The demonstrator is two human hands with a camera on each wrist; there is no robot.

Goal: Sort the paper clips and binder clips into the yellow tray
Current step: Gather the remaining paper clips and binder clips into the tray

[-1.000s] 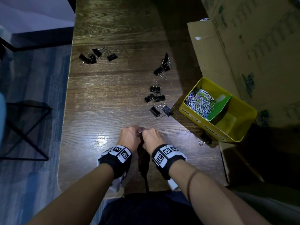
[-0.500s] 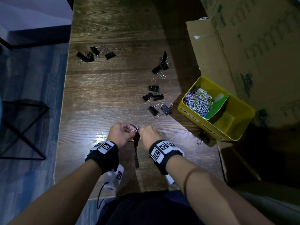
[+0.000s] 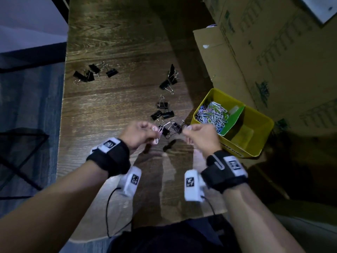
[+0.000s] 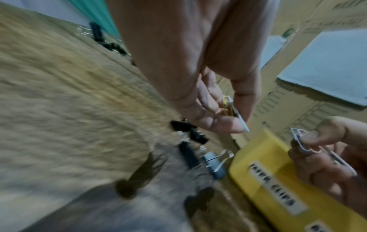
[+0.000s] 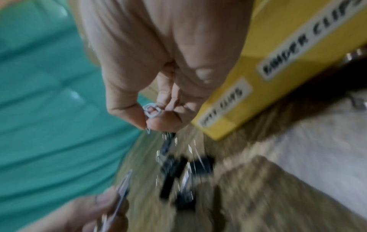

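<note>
In the head view both hands hover above the wooden table (image 3: 113,106). My left hand (image 3: 151,129) pinches a few pale paper clips (image 3: 157,134), also seen as paper clips (image 4: 234,109) in the left wrist view. A hand's width to the right, my right hand (image 3: 187,128) pinches other paper clips (image 5: 152,110) beside the yellow tray (image 3: 255,150). The tray's left compartment holds a heap of coloured paper clips (image 3: 211,114), behind a green divider (image 3: 235,117). Several black binder clips (image 3: 164,112) lie on the table just beyond my hands.
More binder clips lie at the far left (image 3: 94,72) and far middle (image 3: 169,79). Large cardboard boxes (image 3: 264,52) wall off the right side behind the tray. The table's left edge (image 3: 63,106) drops to a blue floor.
Both hands have lifted off the table near its front edge, moved forward and drawn apart. Each now carries paper clips, and the right hand is closer to the tray.
</note>
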